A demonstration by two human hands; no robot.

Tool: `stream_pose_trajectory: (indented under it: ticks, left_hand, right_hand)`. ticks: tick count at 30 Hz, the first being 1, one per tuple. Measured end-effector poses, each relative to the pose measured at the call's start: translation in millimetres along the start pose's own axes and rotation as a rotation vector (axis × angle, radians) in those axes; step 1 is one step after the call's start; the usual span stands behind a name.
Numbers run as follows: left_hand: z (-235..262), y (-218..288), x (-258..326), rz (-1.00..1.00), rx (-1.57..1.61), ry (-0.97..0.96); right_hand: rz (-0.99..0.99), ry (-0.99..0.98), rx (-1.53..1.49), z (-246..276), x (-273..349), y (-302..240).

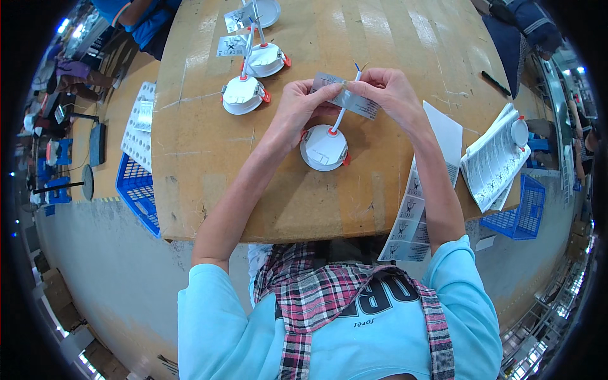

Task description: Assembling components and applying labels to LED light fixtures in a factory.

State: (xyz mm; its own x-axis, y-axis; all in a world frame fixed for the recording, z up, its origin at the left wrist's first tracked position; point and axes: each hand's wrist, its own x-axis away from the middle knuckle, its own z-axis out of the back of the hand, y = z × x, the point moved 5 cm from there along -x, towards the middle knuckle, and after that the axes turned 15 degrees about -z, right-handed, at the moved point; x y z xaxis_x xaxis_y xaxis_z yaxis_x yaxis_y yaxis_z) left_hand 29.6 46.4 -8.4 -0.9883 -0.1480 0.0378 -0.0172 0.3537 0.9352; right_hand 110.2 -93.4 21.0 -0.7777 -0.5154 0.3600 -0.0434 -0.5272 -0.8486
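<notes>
A round white downlight [323,149] with red-tipped spring clips lies on the table in front of me. Its white cable [340,118] rises from a red grommet and ends in bare coloured wires. Around the upper cable is a silver printed label [363,107], spread sideways like a flag. My left hand [296,106] pinches the label's left part between thumb and fingers. On the other side, my right hand [394,95] is closed on it near the cable, thumb pressing beside the left thumb. The fingers behind the label are partly hidden.
More downlights [242,95] with flagged cables stand at the far left. A strip of silver labels [405,228] passes under my right forearm, beside a stack of leaflets [489,170] with a small white roll on top. A black pen [496,83] lies far right. Blue baskets [135,190] flank the table.
</notes>
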Motion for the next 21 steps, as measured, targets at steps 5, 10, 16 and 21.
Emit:
stream_pose_trajectory:
  ticks: [5,10,16,21]
  left_hand:
    - [3,5,-1,-0.029,-0.306,0.011]
    - [15,8,-6,-0.152,-0.256,0.088]
    - [14,8,-15,-0.035,-0.14,-0.295]
    - [-4,-11,-31,0.192,0.131,-0.468]
  right_hand:
    - [-0.006,0.074,0.057,-2,2,1]
    - [0.012,0.04,-0.036,0,6,0]
    - [0.284,-0.029,-0.072,-3,7,-9]
    - [0.422,0.001,0.083,-5,19,-24]
